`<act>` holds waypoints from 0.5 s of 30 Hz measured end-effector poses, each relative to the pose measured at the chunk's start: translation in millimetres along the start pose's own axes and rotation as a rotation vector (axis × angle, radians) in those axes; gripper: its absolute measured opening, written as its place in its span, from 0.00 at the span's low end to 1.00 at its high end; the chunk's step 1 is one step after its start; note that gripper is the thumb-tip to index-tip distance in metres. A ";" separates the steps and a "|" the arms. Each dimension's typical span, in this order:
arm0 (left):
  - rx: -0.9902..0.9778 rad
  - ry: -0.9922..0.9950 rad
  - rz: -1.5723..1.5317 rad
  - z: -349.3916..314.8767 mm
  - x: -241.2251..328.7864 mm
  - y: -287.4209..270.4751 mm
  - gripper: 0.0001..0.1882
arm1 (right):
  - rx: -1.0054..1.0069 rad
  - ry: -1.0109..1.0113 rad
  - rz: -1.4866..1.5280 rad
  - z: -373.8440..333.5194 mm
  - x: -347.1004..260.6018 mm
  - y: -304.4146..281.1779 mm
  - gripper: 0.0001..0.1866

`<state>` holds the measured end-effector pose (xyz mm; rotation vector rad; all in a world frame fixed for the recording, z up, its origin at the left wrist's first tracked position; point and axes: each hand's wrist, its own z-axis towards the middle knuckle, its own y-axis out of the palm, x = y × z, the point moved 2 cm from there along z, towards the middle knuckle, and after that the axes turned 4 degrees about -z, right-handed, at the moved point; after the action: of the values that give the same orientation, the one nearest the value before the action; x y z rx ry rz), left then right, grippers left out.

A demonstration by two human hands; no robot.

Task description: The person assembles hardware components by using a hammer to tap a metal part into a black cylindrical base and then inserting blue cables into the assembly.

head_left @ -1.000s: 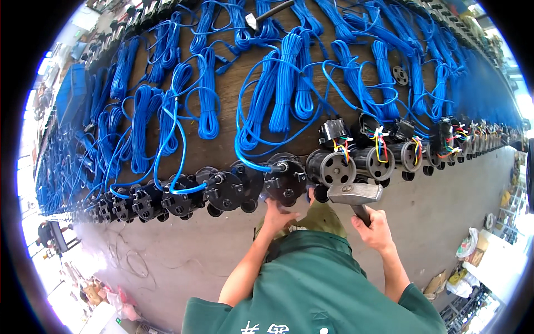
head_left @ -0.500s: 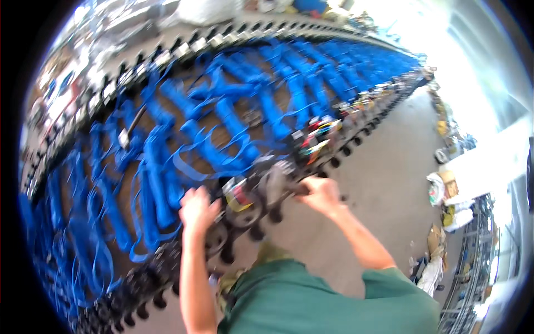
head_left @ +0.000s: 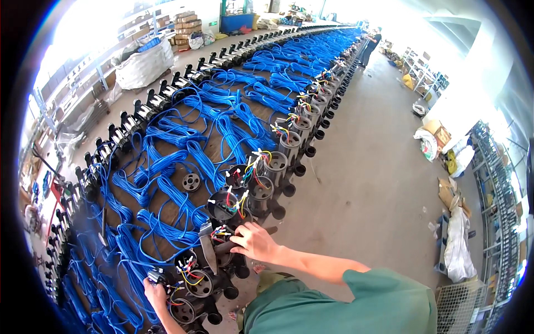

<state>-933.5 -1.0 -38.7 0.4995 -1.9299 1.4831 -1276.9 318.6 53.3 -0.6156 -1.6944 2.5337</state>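
My right hand (head_left: 255,242) is closed round the dark handle of a hammer (head_left: 208,249), whose long grey metal head stands over the near row of black cylindrical housings. Low on the left, my left hand (head_left: 156,295) has its fingers closed at a small black-and-silver part (head_left: 158,276); its exact kind is unclear. Between the hands, an open round housing (head_left: 185,259) shows red, yellow and white-tipped wires. Beside it sits a grey round end piece with holes (head_left: 199,284). Another open black housing (head_left: 222,205) with wires lies just beyond my right hand.
Bundles of blue cable (head_left: 228,136) cover the long brown table. A loose grey disc (head_left: 191,182) and a second hammer (head_left: 103,229) lie among them. Black-and-silver parts (head_left: 143,110) line the far edge. A person (head_left: 369,47) stands far down the aisle (head_left: 356,183); shelving is at right.
My view has shifted and sharpened. My left hand has moved down and left to the black-and-silver part. My right hand, also lower and further left in view, still holds the hammer.
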 end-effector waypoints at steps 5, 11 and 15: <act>0.079 -0.141 -1.154 -52.7 -1.4 -31.6 0.28 | 0.154 0.070 0.022 16.3 -41.9 -23.0 0.19; -0.030 -0.097 -1.241 -107.0 69.0 -57.1 0.29 | -0.433 0.209 0.885 90.5 -122.9 29.7 0.29; -0.209 0.042 -1.132 -116.9 82.0 -66.3 0.32 | -0.958 0.359 1.488 141.7 -184.0 81.6 0.37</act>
<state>-919.5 98.3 82.7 1.1797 -1.3046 0.5368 -1140.1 116.1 82.9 -2.9984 -2.6892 1.2663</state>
